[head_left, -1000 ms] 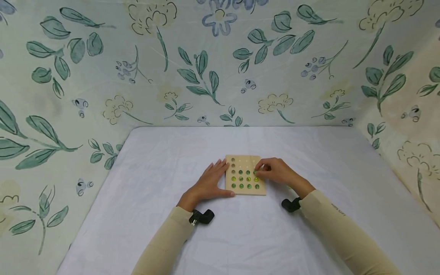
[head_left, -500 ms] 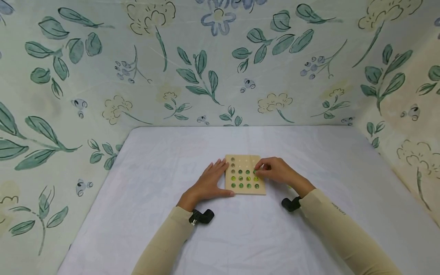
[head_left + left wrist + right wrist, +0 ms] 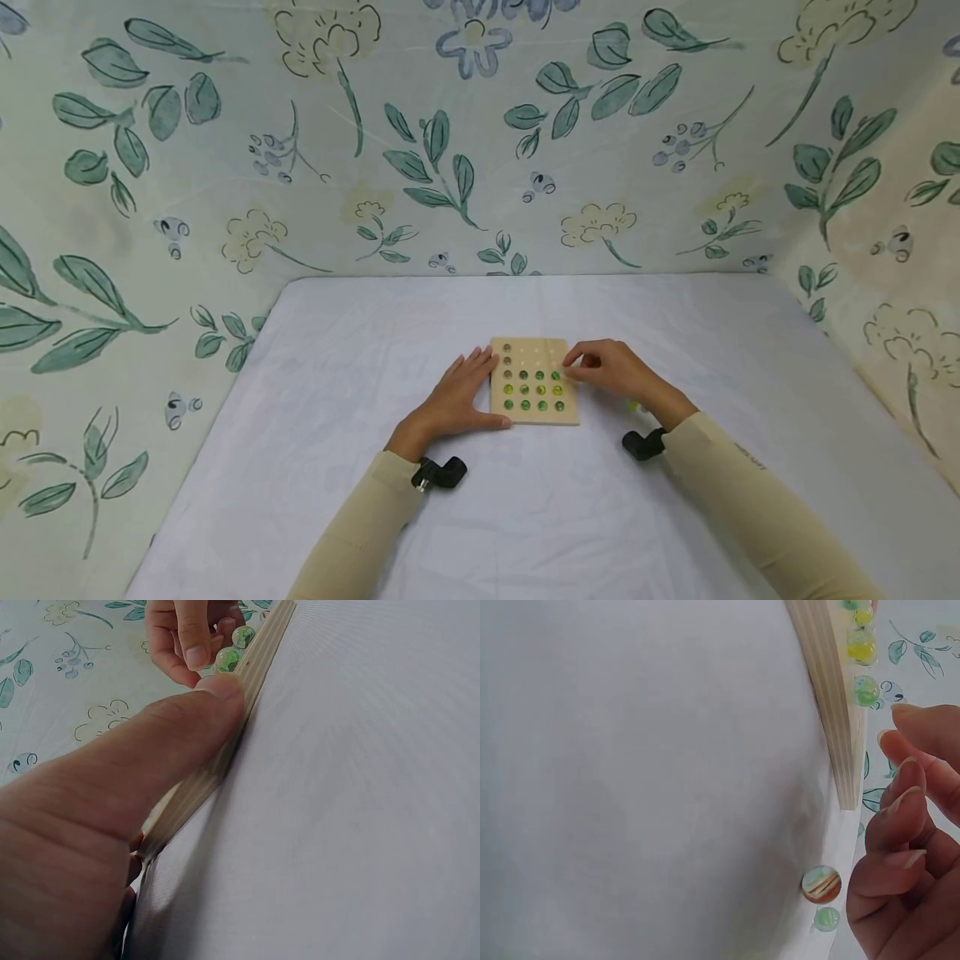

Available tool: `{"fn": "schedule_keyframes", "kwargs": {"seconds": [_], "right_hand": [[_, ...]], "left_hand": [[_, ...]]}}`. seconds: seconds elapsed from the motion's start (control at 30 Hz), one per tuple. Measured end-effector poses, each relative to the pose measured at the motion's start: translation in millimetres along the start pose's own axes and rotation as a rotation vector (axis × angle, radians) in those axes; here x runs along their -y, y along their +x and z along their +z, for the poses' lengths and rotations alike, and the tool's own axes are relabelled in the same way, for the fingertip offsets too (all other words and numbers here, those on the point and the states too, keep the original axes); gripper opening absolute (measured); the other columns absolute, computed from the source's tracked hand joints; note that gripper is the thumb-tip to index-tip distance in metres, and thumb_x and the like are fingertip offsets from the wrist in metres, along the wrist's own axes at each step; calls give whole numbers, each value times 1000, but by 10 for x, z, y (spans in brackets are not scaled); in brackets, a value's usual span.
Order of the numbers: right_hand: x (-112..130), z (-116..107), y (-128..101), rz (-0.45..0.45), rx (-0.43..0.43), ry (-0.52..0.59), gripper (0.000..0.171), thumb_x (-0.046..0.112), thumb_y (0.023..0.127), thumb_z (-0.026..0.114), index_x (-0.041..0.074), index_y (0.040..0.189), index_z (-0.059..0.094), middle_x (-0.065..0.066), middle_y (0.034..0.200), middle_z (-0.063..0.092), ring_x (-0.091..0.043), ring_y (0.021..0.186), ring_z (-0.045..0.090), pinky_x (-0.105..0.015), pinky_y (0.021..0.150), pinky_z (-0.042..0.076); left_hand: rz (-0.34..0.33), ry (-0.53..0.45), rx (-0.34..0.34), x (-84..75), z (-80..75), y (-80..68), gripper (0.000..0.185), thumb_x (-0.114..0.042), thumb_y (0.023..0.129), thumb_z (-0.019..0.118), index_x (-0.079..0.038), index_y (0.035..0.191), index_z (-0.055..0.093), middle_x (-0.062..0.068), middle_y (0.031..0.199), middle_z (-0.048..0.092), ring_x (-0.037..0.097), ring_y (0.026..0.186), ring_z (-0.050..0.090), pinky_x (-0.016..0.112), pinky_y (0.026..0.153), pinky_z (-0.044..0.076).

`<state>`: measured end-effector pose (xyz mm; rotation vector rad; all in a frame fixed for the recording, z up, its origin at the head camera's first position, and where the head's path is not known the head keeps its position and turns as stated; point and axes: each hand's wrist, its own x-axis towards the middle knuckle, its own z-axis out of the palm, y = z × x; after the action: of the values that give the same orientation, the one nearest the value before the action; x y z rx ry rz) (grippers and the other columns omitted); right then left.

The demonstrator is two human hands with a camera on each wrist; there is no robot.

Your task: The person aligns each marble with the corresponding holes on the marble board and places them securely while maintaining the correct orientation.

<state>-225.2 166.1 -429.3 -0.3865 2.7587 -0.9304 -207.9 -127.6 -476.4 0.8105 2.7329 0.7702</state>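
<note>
A pale wooden board [image 3: 572,414] with rows of glass marbles in its hollows lies on the white table. Marbles fill the left column and the three rows nearest the person. My left hand [image 3: 450,404] rests against the board's left edge, fingers extended, thumb along the near edge. Just off the board's right edge hovers my right hand [image 3: 617,369], its fingers loosely bent; in the right wrist view nothing shows between thumb and forefinger. A green marble [image 3: 867,691] sits on the board close to those fingertips. Some hollows at the back lie bare.
On the table by the right hand lie a marble with brown and white swirls [image 3: 821,884] and a green marble [image 3: 826,919]; the head view shows them partly hidden behind the wrist. A flower-patterned cloth [image 3: 465,167] rises behind the white table [image 3: 360,333].
My right hand has let go of the green marble at the right end of the third row and drawn slightly to the right. The left hand and board stay put.
</note>
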Motion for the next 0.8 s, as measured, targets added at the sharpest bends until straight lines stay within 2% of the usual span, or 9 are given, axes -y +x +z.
{"fn": "schedule_keyframes", "kwargs": {"seconds": [0.33,0.8], "right_hand": [[-82,-120,-108,26,-19,-23,13,25,89,70,18,100,71,-2,76,58,-19,70,50,-29,59,44],[-240,-208,-294,21,-56,-41,14,23,87,72,14,98,71,-1,71,56,-19,64,48,-25,51,41]], "left_hand": [[-9,-12,-1,-12,-6,-1,112,-70,72,69,-18,156,16,-4,162,7,12,148,0,32,120,-2],[-15,-16,5,-19,-21,0,111,-67,73,70,-18,156,16,-4,162,6,12,148,-1,31,119,-3]]}}
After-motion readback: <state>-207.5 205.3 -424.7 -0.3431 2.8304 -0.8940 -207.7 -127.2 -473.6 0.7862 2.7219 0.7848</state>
